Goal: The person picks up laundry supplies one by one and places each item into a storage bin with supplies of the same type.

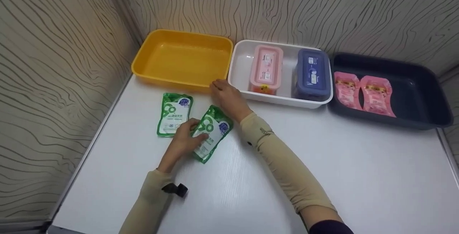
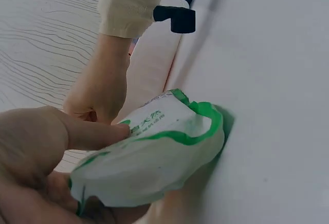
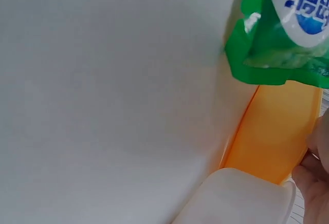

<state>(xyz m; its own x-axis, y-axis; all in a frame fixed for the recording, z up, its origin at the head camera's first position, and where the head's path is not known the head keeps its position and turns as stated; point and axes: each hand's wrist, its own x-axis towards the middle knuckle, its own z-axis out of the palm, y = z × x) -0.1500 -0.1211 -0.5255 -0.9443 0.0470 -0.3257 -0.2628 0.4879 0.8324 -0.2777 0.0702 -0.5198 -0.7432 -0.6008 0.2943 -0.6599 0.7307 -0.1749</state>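
My left hand [image 1: 183, 141] holds a green-and-white refill pouch [image 1: 215, 130], its thumb across the printed front and the fingers behind. In the left wrist view this pouch [image 2: 149, 175] tilts, with its green-edged end close over the table. My right hand [image 1: 229, 97] grips the rim of the yellow tub [image 1: 183, 63] at its near right corner. From the right wrist, curled fingers [image 3: 308, 175] show at the tub's wall [image 3: 270, 136], and the held pouch [image 3: 280, 62] hangs in the upper right. A second matching pouch [image 1: 174, 115] lies flat on the table left of the left hand.
Right of the yellow tub stands a white tub [image 1: 240, 67] holding a pink-lidded box [image 1: 267, 67] and a blue-lidded box [image 1: 312, 72]. Beyond it, a dark navy tub [image 1: 419, 90] holds two pink pouches [image 1: 376, 96]. Wood-grain panels [image 1: 222, 8] rise behind the tubs.
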